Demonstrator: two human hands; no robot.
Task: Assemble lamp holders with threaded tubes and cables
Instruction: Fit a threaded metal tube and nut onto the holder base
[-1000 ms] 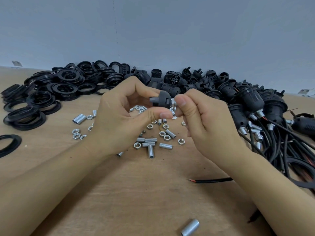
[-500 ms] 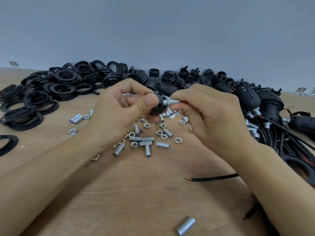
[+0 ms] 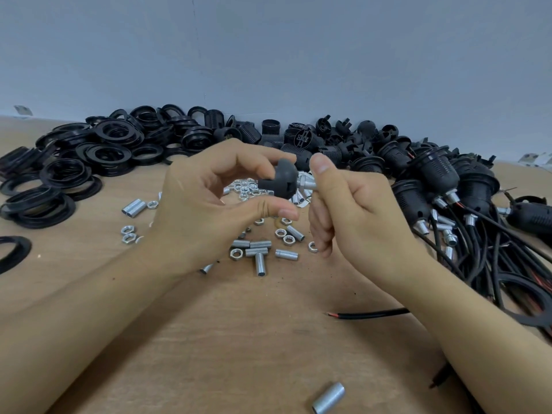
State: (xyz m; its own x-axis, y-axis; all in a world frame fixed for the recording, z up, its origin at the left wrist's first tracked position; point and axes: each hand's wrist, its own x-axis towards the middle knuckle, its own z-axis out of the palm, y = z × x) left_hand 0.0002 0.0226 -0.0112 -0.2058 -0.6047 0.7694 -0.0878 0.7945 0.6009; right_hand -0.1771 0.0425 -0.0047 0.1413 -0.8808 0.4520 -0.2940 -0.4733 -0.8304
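My left hand (image 3: 209,201) holds a black domed lamp holder cap (image 3: 280,182) between its thumb and fingertips, above the middle of the table. A silver threaded tube (image 3: 307,184) with a nut on it sticks out of the cap's right side. My right hand (image 3: 343,210) pinches that tube between thumb and curled fingers. A black cable with a red and black stripped end (image 3: 367,314) lies on the wood below my right forearm.
Loose threaded tubes and nuts (image 3: 260,249) lie scattered under my hands. Black rings (image 3: 98,150) are piled at the back left. Assembled holders with cables (image 3: 448,186) fill the right side. One tube (image 3: 328,398) lies near the front edge. A grey wall stands behind.
The cap has turned in my left hand, its dome now facing me more. My right thumb has risen above the tube. Both hands lifted slightly.
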